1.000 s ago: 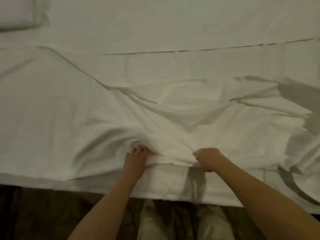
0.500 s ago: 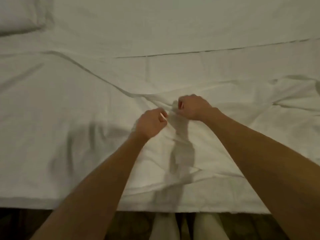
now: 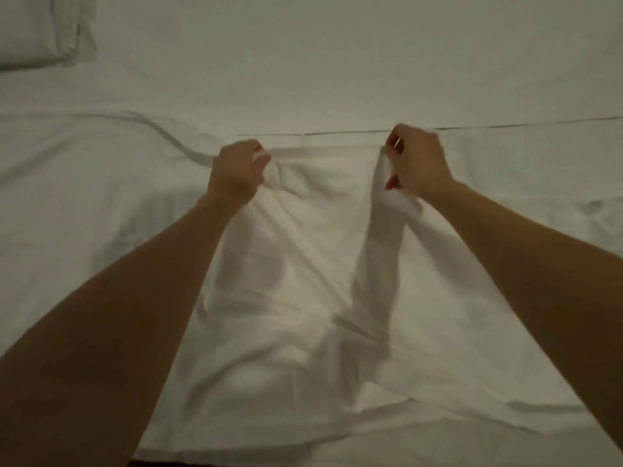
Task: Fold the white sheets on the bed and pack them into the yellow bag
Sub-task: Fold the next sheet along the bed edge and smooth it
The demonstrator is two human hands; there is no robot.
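Left hand: the left hand (image 3: 236, 175) is curled into a fist and pinches the near edge of the white sheet (image 3: 303, 264), its fingers bunching the cloth just right of the knuckles.
Right hand: the right hand (image 3: 418, 163) is also curled, gripping the same edge, with a loose fold of cloth hanging down from the fist toward the near side.
Sheet: it lies across the bed (image 3: 337, 55), spread left to right; the held edge runs taut between the 2 hands, just short of the straight far hem line (image 3: 337, 133).
Change: 1 s ago both hands gripped this edge at the near side of the bed; half a second ago they were close together at mid-bed; now they are well apart and farther out, so the near edge has been carried over the sheet toward the far edge.
Meaning: this looks like the 1st lengthwise fold, nearly laid; the lower layer still shows wrinkles near the bed's near edge.
Next: probably lining the held edge up with the far hem and setting it down.
Pillow: a pillow (image 3: 33, 28) sits at the far left.
Yellow bag: not in view, so packing is still to come.
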